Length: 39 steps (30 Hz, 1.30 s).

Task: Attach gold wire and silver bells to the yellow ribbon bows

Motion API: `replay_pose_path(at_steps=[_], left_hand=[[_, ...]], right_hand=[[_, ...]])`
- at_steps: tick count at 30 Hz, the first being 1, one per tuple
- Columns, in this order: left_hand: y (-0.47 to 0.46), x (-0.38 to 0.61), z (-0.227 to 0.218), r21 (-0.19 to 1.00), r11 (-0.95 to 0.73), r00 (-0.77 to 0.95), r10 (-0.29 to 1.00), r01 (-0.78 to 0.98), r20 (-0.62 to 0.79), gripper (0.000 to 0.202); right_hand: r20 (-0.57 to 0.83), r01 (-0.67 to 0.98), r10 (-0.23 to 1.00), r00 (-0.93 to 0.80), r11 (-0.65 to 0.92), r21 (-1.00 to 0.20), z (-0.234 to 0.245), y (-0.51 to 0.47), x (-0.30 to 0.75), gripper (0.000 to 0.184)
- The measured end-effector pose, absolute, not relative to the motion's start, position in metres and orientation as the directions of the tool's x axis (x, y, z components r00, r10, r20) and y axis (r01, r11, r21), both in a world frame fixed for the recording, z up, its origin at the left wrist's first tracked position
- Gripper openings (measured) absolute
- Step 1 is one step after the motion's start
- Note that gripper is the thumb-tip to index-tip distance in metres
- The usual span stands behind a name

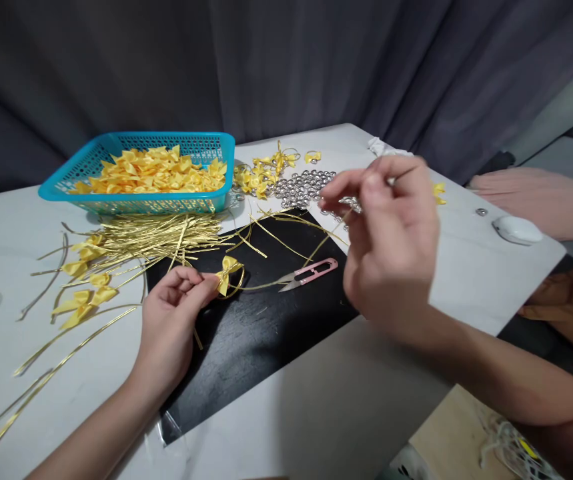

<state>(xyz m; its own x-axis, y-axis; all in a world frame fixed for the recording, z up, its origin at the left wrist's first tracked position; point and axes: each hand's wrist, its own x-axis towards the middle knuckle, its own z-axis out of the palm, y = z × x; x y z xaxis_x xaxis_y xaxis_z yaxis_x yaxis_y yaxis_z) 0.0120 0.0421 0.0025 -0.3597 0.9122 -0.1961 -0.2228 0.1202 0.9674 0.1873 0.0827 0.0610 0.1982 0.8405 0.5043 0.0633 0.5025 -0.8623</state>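
Observation:
My left hand [179, 303] pinches a small yellow ribbon bow [227, 275] between thumb and fingertips, above a black mat [251, 347]. A thin gold cord [259, 287] loops at the bow and runs right. Raised above the mat's right side, my right hand [391, 233] has its thumb and forefinger pressed together. The cord appears to rise to its fingers, though the grip itself is partly hidden. Between the hands, pink-handled thread snips [311, 272] lie on the mat with their blades pointing left.
A blue basket [141, 198] full of yellow bows stands at the back left. Before it lies a pile of gold cords [161, 233]. Small shiny silver pieces [303, 188] and finished-looking bows [261, 177] are spread behind the mat. A white dish-like object [517, 230] sits at the right edge.

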Motion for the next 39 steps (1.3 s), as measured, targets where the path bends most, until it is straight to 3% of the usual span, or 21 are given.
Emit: replay_pose_path(at_steps=[6, 13, 21, 25, 32, 35, 39], left_hand=[[0.042, 0.011, 0.001, 0.969, 0.129, -0.356, 0.913, -0.209, -0.198, 0.03], [0.04, 0.011, 0.001, 0.987, 0.134, -0.335, 0.929, -0.088, -0.156, 0.035], [0.04, 0.01, 0.0, 0.982, 0.117, -0.306, 0.939, -0.146, -0.157, 0.027], [0.04, 0.011, 0.001, 0.978, 0.122, -0.299, 0.939, -0.17, -0.169, 0.025], [0.039, 0.012, 0.003, 0.98, 0.103, -0.307, 0.94, -0.17, -0.152, 0.028], [0.039, 0.012, 0.003, 0.979, 0.094, -0.291, 0.946, -0.183, -0.145, 0.028], [0.038, 0.012, 0.002, 0.982, 0.087, -0.276, 0.952, -0.166, -0.131, 0.028]], right_hand=[[0.464, -0.179, 0.835, 0.294, 0.525, -0.832, 0.091, 0.099, 0.212, 0.028], [0.531, -0.137, 0.784, 0.321, 0.593, -0.793, 0.103, 0.097, 0.223, 0.033], [0.466, -0.162, 0.847, 0.254, 0.512, -0.843, 0.097, 0.092, 0.213, 0.029], [0.374, -0.143, 0.922, 0.098, 0.385, -0.912, 0.082, 0.09, 0.204, 0.019], [0.056, 0.177, 0.937, -0.344, 0.123, -0.976, 0.041, 0.074, 0.179, 0.012], [-0.052, 0.239, 0.906, -0.42, 0.055, -0.969, 0.027, 0.071, 0.174, 0.011], [-0.077, 0.173, 0.897, -0.435, 0.0, -0.985, 0.018, 0.066, 0.169, 0.011]])
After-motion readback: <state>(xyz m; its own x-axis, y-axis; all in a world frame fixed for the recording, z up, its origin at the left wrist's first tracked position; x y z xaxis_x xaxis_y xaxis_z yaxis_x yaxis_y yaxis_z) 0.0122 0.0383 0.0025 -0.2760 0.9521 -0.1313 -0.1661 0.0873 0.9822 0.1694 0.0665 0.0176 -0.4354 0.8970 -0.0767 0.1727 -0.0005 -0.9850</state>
